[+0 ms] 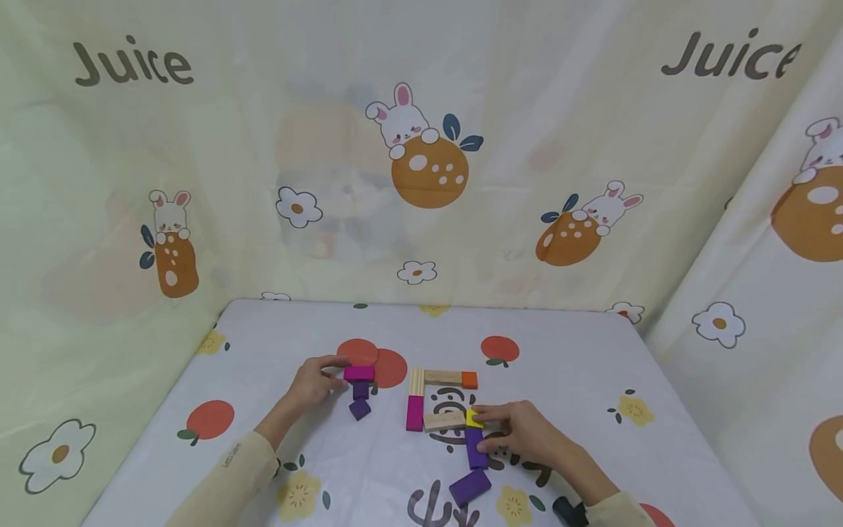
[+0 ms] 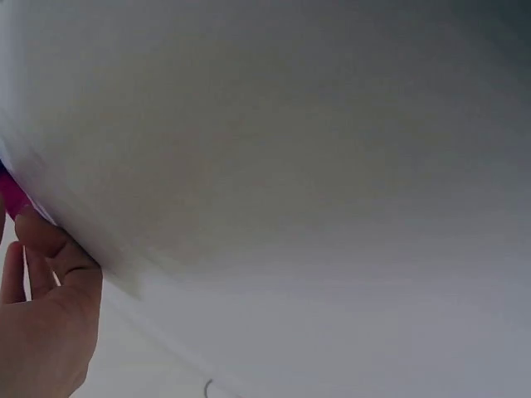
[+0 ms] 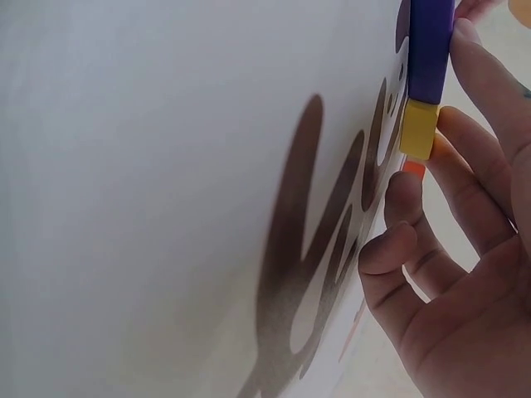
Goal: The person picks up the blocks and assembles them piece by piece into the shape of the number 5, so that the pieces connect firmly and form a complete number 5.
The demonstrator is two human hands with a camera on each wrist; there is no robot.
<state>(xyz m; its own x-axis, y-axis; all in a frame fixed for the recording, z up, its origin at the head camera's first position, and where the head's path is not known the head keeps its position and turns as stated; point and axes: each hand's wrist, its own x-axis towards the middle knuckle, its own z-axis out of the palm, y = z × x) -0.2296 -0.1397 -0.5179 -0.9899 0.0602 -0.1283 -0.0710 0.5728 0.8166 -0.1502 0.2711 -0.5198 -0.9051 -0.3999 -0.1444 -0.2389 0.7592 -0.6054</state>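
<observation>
In the head view my left hand [image 1: 315, 384] pinches the left end of a magenta block [image 1: 359, 374] between thumb and fingers. A small dark purple block [image 1: 360, 391] sits right below it, and a turned purple block [image 1: 359, 409] lies nearer me. My right hand [image 1: 527, 433] touches two blocks from their right side. Its index fingertip is at a small yellow block [image 1: 473, 419], its thumb at a long purple block [image 1: 475, 449]. In the right wrist view the yellow block [image 3: 420, 130] and purple block [image 3: 431, 54] stand end to end.
Left of the right hand, a light wood block [image 1: 444, 421], another magenta block [image 1: 415, 413], a pale ridged block [image 1: 418, 381], a second wood block [image 1: 444, 378] and an orange block [image 1: 470, 380] form a bracket shape. Another purple block [image 1: 470, 488] lies slanted nearest me on the printed tablecloth [image 1: 369, 468].
</observation>
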